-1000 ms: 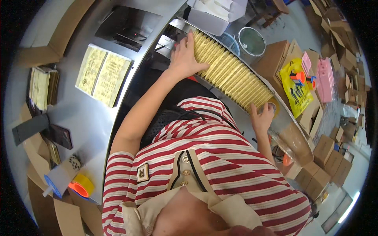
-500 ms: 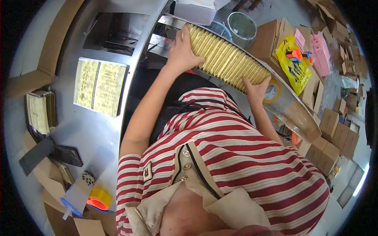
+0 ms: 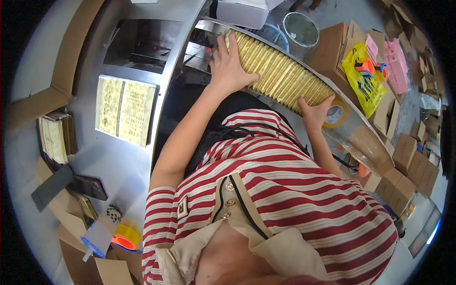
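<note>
A long row of thin yellow packets [image 3: 280, 66] stands on edge, packed tightly in a metal trough [image 3: 375, 142] in front of me. My left hand [image 3: 229, 69] grips the row's left end, its fingers bent over the end packets and its thumb along the near edge. At the right end, my right hand [image 3: 315, 114] clasps the row, thumb on the near side and fingers against the last packets. The undersides of the packets are hidden. A roll of clear tape [image 3: 335, 114] lies just beyond my right hand.
A yellow printed packet [image 3: 126, 110] lies on the metal table [image 3: 114, 166] at left, near a dark opening [image 3: 140, 45]. A phone [image 3: 89, 186], tape rolls [image 3: 126, 236] and a stack of packets [image 3: 56, 135] sit along its left side. Beyond the trough are a bucket [image 3: 301, 29], cartons [image 3: 327, 47] and a yellow bag [image 3: 365, 85].
The whole view has shifted slightly. My left hand has slid a little rightward along the row, its fingers more spread over the end. The right hand keeps its place.
</note>
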The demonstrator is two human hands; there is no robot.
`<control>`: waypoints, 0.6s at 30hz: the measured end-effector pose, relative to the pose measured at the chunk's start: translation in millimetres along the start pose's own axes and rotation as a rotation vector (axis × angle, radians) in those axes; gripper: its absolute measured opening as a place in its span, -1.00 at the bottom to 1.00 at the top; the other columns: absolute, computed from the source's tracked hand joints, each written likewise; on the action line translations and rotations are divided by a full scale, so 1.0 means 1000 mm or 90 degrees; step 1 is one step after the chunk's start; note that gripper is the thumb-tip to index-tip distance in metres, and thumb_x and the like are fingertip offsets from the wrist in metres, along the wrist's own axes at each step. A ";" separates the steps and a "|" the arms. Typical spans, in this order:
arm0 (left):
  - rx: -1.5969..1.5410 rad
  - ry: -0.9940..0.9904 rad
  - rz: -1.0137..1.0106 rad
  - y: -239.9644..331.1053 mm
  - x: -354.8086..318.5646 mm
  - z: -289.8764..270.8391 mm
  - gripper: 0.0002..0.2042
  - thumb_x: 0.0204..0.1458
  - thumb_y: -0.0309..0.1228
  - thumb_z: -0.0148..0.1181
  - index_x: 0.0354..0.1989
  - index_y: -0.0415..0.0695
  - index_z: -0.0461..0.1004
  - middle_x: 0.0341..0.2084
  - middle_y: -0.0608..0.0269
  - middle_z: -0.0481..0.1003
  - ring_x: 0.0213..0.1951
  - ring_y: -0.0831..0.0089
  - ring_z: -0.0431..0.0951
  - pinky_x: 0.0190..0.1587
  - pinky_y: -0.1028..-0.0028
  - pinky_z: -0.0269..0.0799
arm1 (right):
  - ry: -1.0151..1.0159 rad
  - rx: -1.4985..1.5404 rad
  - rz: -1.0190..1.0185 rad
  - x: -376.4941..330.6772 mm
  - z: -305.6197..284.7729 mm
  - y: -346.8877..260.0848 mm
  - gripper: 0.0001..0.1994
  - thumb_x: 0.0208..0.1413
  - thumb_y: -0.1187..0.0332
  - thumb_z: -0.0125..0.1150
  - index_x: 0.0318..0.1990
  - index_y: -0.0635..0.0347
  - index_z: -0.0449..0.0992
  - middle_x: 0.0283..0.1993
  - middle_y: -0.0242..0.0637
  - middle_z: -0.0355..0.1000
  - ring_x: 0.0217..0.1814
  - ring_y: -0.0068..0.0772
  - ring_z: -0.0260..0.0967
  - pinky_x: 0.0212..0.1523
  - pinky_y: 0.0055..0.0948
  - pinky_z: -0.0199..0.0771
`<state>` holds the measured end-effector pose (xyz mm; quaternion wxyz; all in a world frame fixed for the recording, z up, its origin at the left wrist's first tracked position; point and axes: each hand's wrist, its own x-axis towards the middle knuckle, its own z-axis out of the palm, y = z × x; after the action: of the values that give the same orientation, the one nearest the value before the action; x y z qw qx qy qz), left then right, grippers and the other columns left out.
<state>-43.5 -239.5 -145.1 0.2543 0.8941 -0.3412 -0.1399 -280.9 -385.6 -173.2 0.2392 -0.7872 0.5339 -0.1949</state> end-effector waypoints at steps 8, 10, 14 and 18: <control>-0.087 0.025 0.029 -0.002 0.001 0.004 0.16 -0.43 -0.17 0.38 0.38 -0.16 -0.28 0.27 -0.31 -0.05 0.17 -0.32 0.17 0.17 0.05 0.23 | 0.018 0.095 0.026 -0.007 0.002 -0.001 0.03 -0.22 0.21 0.43 0.35 0.42 -0.13 0.24 0.07 0.14 0.27 -0.09 0.15 0.28 -0.36 0.11; -0.007 0.041 -0.022 0.006 -0.004 0.006 0.17 -0.44 -0.17 0.39 0.38 -0.14 -0.27 0.27 -0.34 -0.07 0.16 -0.34 0.17 0.18 0.05 0.22 | 0.007 0.097 0.032 -0.010 -0.001 -0.003 0.04 -0.22 0.21 0.43 0.35 0.41 -0.13 0.25 0.08 0.14 0.26 -0.10 0.16 0.27 -0.35 0.12; -0.071 0.018 -0.012 -0.010 0.002 0.000 0.16 -0.42 -0.15 0.39 0.38 -0.14 -0.27 0.26 -0.34 -0.03 0.19 -0.26 0.19 0.20 0.07 0.22 | 0.002 0.070 0.039 -0.009 -0.008 -0.003 0.05 -0.24 0.21 0.42 0.36 0.38 -0.14 0.25 0.09 0.16 0.24 -0.13 0.21 0.24 -0.33 0.18; -0.141 -0.020 -0.003 0.002 0.001 0.008 0.12 -0.40 -0.20 0.35 0.38 -0.14 -0.24 0.17 -0.21 0.18 0.16 -0.11 0.27 0.16 0.12 0.28 | -0.036 0.084 0.102 -0.003 -0.007 -0.013 0.04 -0.25 0.23 0.41 0.36 0.37 -0.13 0.21 0.09 0.21 0.22 -0.13 0.23 0.23 -0.34 0.21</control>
<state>-47.0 -244.1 -150.8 0.3456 0.8592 -0.3253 -0.1911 -276.1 -379.7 -160.4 0.3207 -0.7298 0.5740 -0.1874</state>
